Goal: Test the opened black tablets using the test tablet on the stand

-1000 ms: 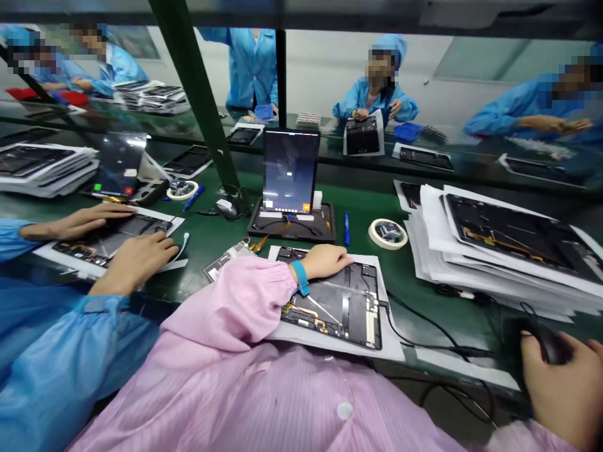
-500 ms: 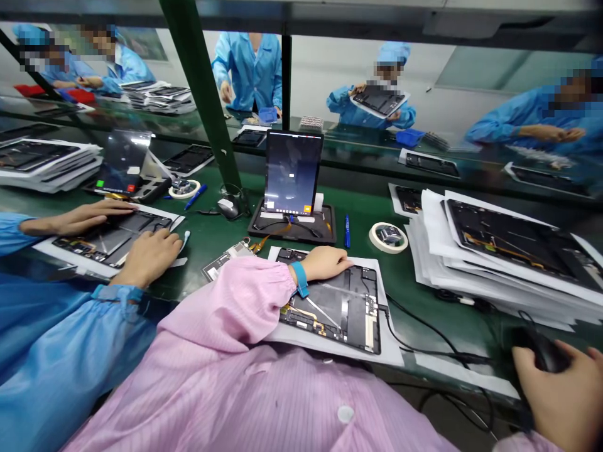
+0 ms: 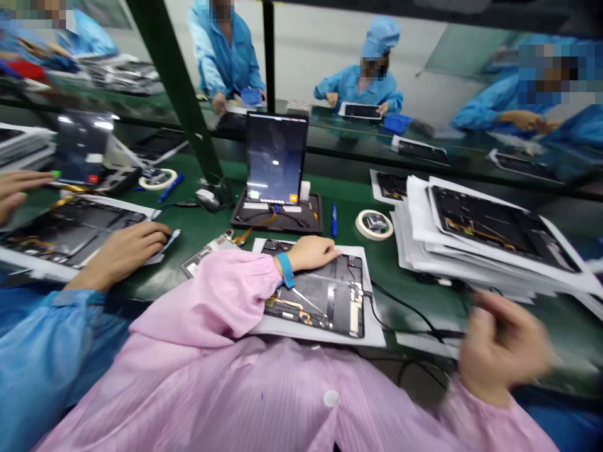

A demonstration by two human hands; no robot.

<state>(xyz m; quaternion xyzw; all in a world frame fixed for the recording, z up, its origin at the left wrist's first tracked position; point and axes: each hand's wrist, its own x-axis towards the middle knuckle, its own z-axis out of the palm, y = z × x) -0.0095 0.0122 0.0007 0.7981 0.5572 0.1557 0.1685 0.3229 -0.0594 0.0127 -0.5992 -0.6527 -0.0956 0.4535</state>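
My left hand point(image 3: 313, 253), with a teal wristband point(image 3: 285, 270) on its wrist, rests flat on the opened back of a tablet point(image 3: 325, 295). The tablet shows black internals, circuit boards and thin flex cables, and lies on a white sheet point(image 3: 374, 329). My pink sleeve hides the tablet's left end. My right hand point(image 3: 502, 348) is blurred in the air at lower right, near a black cable point(image 3: 409, 314) and below a stack of papers and tablets point(image 3: 490, 232). It holds nothing visible.
An upright tablet point(image 3: 276, 160) stands in a black tray point(image 3: 277, 220) beyond my hands. A tape roll point(image 3: 374, 225) and a blue pen point(image 3: 333, 220) lie on the green bench point(image 3: 226, 229). A co-worker's hand point(image 3: 120, 254) rests on another tablet point(image 3: 70, 232) to my left.
My right hand has left the black computer mouse and moved up and left, blurred. The view has shifted. A co-worker across the bench has lowered a tablet to the bench.
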